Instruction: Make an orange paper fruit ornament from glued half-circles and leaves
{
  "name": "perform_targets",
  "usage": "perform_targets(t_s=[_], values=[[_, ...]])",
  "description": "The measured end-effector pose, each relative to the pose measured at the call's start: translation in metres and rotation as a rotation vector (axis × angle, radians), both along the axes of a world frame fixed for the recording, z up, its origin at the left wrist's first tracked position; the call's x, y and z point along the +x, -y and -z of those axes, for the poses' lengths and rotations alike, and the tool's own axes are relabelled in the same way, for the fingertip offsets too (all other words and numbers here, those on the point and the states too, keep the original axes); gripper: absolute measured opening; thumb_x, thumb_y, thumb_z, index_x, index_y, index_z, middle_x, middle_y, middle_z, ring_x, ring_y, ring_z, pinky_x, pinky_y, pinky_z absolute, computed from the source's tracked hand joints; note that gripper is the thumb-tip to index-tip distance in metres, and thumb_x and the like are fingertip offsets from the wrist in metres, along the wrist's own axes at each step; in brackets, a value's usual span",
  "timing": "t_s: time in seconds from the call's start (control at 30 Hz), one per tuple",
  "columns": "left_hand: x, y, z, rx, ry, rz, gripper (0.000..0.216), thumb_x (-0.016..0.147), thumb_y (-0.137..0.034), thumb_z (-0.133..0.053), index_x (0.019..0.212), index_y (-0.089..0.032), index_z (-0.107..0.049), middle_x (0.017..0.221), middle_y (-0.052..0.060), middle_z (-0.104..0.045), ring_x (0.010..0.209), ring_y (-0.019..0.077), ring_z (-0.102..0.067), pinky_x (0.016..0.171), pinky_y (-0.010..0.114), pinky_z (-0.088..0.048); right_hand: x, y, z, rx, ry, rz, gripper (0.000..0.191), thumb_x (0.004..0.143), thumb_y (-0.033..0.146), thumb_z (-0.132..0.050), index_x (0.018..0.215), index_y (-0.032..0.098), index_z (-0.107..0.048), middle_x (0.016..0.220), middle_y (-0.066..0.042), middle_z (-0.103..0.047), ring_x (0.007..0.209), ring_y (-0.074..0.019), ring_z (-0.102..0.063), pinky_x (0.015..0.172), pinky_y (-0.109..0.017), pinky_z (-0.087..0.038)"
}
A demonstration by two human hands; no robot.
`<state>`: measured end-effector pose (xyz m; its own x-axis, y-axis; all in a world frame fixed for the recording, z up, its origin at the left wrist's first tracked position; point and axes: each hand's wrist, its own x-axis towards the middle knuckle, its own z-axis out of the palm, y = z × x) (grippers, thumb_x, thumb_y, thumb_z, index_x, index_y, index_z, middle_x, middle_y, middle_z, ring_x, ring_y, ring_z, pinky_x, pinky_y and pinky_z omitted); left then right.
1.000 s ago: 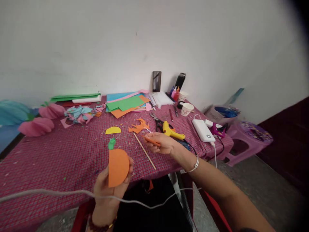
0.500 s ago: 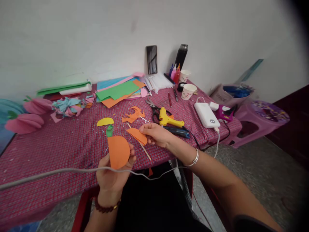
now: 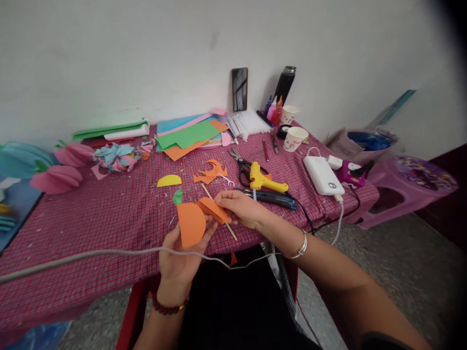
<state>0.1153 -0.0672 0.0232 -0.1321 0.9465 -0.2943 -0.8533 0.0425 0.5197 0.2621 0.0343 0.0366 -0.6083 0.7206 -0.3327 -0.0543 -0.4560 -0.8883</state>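
My left hand (image 3: pixel 182 257) grips an orange paper half-circle (image 3: pixel 191 224), its flat side facing left. Between thumb and fingers, my right hand (image 3: pixel 242 209) pinches a folded orange paper piece (image 3: pixel 215 210), partly opened. The two orange pieces are close together, and fingers of my left hand reach toward the folded one; whether they touch it is hard to see. Beneath them a thin wooden stick (image 3: pixel 230 230) lies on the table. Just beyond sit a yellow paper half-circle (image 3: pixel 169 181), a small green paper piece (image 3: pixel 177 196) and orange paper scraps (image 3: pixel 210 171).
A yellow glue gun (image 3: pixel 268 183), black scissors (image 3: pixel 243 167) and a utility knife (image 3: pixel 273 198) lie beyond my right hand. Coloured paper sheets (image 3: pixel 188 135) are at the back. A white power bank (image 3: pixel 323 175) is on the right. A pale cable (image 3: pixel 109 252) crosses in front of my hands.
My hands have come closer together, bringing the folded orange piece beside the half-circle. The folded piece has opened somewhat. The view has shifted slightly left.
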Motion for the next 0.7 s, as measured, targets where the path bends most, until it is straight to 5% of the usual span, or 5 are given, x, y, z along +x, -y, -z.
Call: perform_targets(t_s=[0.33, 0.7], values=[[-0.008, 0.003, 0.009, 0.026, 0.076, -0.102, 0.014, 0.081, -0.025, -0.062, 0.090, -0.019, -0.072, 0.099, 0.008, -0.076, 0.106, 0.0260, -0.066, 0.096, 0.041, -0.052, -0.020, 0.018, -0.005, 0.039, 0.039, -0.002, 0.016, 0.090, 0.022, -0.054, 0.075, 0.019, -0.050, 0.047, 0.010, -0.056, 0.031, -0.0047, -0.050, 0.030, -0.011, -0.036], [-0.021, -0.003, 0.003, -0.016, -0.016, -0.253, 0.015, 0.081, -0.014, -0.059, 0.090, -0.015, -0.072, 0.091, 0.004, -0.077, 0.084, 0.0176, -0.071, 0.075, 0.028, -0.058, -0.030, 0.015, 0.004, 0.015, 0.086, -0.003, 0.016, 0.093, 0.019, -0.046, 0.077, 0.018, -0.049, 0.054, 0.007, -0.059, 0.032, -0.0051, -0.051, 0.032, -0.014, -0.040]])
